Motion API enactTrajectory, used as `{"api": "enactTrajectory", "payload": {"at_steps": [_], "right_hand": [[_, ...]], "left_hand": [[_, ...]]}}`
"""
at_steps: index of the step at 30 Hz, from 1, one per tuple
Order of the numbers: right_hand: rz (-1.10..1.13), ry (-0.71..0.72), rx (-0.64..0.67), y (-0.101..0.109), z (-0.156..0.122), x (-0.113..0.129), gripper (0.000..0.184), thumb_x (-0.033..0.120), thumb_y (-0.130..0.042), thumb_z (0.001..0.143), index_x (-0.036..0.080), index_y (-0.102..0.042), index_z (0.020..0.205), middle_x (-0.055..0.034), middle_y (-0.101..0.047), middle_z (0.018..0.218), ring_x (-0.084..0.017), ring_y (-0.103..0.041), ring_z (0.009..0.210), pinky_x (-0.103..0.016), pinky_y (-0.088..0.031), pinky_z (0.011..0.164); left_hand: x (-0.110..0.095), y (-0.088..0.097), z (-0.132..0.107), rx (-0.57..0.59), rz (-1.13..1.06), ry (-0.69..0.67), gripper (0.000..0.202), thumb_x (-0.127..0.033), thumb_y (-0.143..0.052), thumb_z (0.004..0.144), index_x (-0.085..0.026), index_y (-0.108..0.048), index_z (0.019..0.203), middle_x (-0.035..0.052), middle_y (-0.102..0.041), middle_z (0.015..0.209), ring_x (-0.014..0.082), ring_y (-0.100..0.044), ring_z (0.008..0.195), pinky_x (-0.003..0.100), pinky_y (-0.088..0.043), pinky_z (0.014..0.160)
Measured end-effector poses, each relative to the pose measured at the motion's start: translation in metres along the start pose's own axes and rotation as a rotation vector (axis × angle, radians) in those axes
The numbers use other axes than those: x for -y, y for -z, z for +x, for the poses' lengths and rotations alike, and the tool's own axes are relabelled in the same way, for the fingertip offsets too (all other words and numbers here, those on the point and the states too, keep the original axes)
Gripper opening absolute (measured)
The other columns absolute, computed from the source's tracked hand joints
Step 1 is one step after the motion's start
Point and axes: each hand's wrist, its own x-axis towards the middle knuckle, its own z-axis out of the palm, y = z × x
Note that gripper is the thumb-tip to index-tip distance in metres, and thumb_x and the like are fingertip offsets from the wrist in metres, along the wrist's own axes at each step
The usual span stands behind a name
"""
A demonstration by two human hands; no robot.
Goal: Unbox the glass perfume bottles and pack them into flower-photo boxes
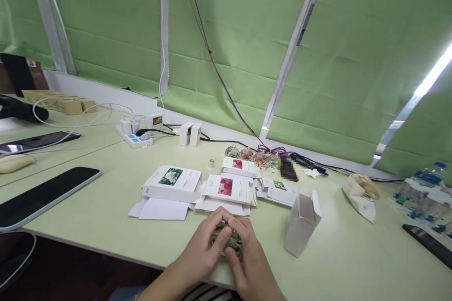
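Observation:
My left hand (206,240) and my right hand (247,249) meet at the table's near edge, fingers curled together around a small clear round thing (226,241), mostly hidden between them. Just beyond the hands lie flattened white cartons, one with a white flower print (173,182), one with a pink flower print (229,188). An opened white box (302,221) stands upright to the right of my right hand. Further back sit several small glass balls (252,154) with coloured strings.
A dark tablet (42,195) lies at the left, a phone (38,141) behind it. A power strip (134,137) with cables sits near the wall. A paper bag with bread (362,190) and water bottles (423,193) stand at the right.

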Motion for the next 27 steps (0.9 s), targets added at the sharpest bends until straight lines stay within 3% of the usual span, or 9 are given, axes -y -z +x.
{"api": "enactTrajectory", "payload": {"at_steps": [10,13,15,18,20,22,23,27], "right_hand": [[-0.031,0.006,-0.002,0.000,-0.001,0.001,0.053,0.010,-0.040,0.085,0.030,-0.028,0.133,-0.0067,-0.049,0.119,-0.019,-0.054,0.108,-0.035,-0.049,0.091],[-0.125,0.031,-0.034,-0.003,-0.004,-0.004,0.056,0.011,-0.040,0.085,0.028,-0.024,0.136,-0.0083,-0.049,0.124,-0.020,-0.052,0.114,-0.034,-0.049,0.091],[-0.208,0.028,-0.057,-0.007,-0.007,-0.008,0.059,0.012,-0.040,0.086,0.026,-0.019,0.139,-0.0093,-0.049,0.128,-0.022,-0.051,0.117,-0.034,-0.049,0.092],[-0.270,-0.027,-0.085,-0.012,-0.012,-0.014,0.063,0.017,-0.041,0.087,0.023,-0.012,0.143,-0.0100,-0.050,0.131,-0.022,-0.052,0.117,-0.034,-0.049,0.092],[-0.267,-0.086,-0.081,-0.014,-0.014,-0.016,0.065,0.018,-0.042,0.088,0.022,-0.009,0.144,-0.0098,-0.052,0.129,-0.021,-0.056,0.114,-0.033,-0.050,0.091],[-0.259,-0.128,-0.064,-0.014,-0.014,-0.017,0.067,0.018,-0.042,0.087,0.022,-0.007,0.144,-0.0093,-0.053,0.129,-0.021,-0.057,0.113,-0.032,-0.051,0.090],[-0.259,-0.133,-0.053,-0.014,-0.014,-0.016,0.068,0.018,-0.043,0.087,0.022,-0.007,0.144,-0.0092,-0.052,0.131,-0.021,-0.056,0.114,-0.032,-0.051,0.091],[-0.274,-0.116,-0.017,-0.013,-0.012,-0.017,0.071,0.016,-0.048,0.082,0.022,-0.011,0.143,-0.0089,-0.044,0.139,-0.022,-0.051,0.121,-0.034,-0.049,0.095]], "left_hand": [[0.004,-0.002,-0.001,-0.006,0.020,-0.013,0.024,-0.038,-0.039,0.093,-0.019,-0.052,0.089,0.0038,-0.055,0.087,0.0185,-0.054,0.083,0.029,-0.043,0.076],[0.000,0.001,-0.003,-0.002,0.050,0.014,0.025,-0.039,-0.038,0.093,-0.020,-0.053,0.100,0.0056,-0.058,0.098,0.0195,-0.055,0.091,0.030,-0.044,0.082],[-0.007,0.013,0.004,-0.060,0.129,0.045,0.031,-0.041,-0.037,0.092,-0.022,-0.050,0.113,0.0072,-0.057,0.110,0.0208,-0.054,0.100,0.031,-0.044,0.086],[-0.021,0.046,0.039,-0.197,0.352,0.063,0.041,-0.044,-0.033,0.093,-0.022,-0.043,0.125,0.0080,-0.057,0.118,0.0218,-0.053,0.107,0.033,-0.044,0.087],[-0.024,0.072,0.075,-0.200,0.574,0.062,0.044,-0.043,-0.034,0.092,-0.019,-0.043,0.127,0.0086,-0.057,0.120,0.0217,-0.054,0.107,0.032,-0.045,0.088],[-0.018,0.093,0.111,-0.045,0.839,0.153,0.042,-0.035,-0.030,0.092,-0.016,-0.045,0.127,0.0096,-0.053,0.128,0.0206,-0.054,0.110,0.030,-0.044,0.089],[-0.011,0.100,0.127,0.085,0.996,0.240,0.042,-0.031,-0.029,0.092,-0.016,-0.045,0.127,0.0099,-0.052,0.131,0.0201,-0.054,0.111,0.030,-0.044,0.090],[0.026,0.110,0.162,0.227,1.138,0.361,0.038,-0.019,-0.051,0.077,-0.012,-0.059,0.115,0.0162,-0.063,0.115,0.0278,-0.059,0.105,0.035,-0.046,0.086]]}}
